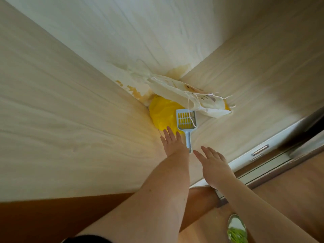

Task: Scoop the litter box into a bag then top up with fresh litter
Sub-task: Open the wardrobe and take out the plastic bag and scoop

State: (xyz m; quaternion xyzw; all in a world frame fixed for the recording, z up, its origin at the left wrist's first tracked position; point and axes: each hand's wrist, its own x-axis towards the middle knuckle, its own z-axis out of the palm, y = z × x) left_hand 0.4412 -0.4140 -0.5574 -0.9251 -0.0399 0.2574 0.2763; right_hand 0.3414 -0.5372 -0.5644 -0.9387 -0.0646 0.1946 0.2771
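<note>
Yellow bag (162, 113) lying in far corner w/ blue scoop (186, 122) resting on its right edge. Left hand (172, 142) reaching flat, fingers straight, touching bag; right hand (213, 165) hovering released near scoop handle. White sack (185, 95) lying far right.

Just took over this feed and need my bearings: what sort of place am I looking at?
Most likely a room corner in a home, set up for cat care. Pale wood-grain walls meet at a stained corner where a blue litter scoop, a yellow plastic bag and a white woven sack lie; a wood floor shows below.
</note>
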